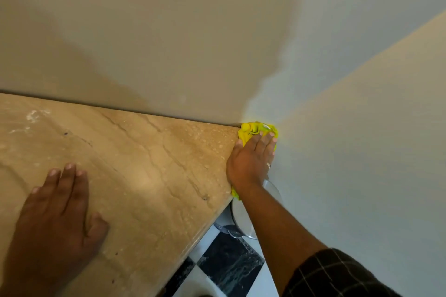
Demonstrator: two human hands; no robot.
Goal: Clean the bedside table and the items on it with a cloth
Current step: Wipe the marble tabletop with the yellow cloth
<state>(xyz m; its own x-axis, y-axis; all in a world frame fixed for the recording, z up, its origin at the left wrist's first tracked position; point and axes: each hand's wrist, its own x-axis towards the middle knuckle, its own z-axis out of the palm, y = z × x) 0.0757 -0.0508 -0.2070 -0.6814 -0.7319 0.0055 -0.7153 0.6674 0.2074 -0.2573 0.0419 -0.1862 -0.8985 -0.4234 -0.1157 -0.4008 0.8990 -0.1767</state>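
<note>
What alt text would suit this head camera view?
A right hand presses a crumpled yellow cloth into the far corner of a beige marble tabletop against cream walls; the left hand rests flat on the top.

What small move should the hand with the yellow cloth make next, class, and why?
Probably draw the yellow cloth back leftward along the marble tabletop. The right hand presses it flat into the far right corner against the wall, while pale smears remain at the far left. The left hand rests flat, steadying.
</note>
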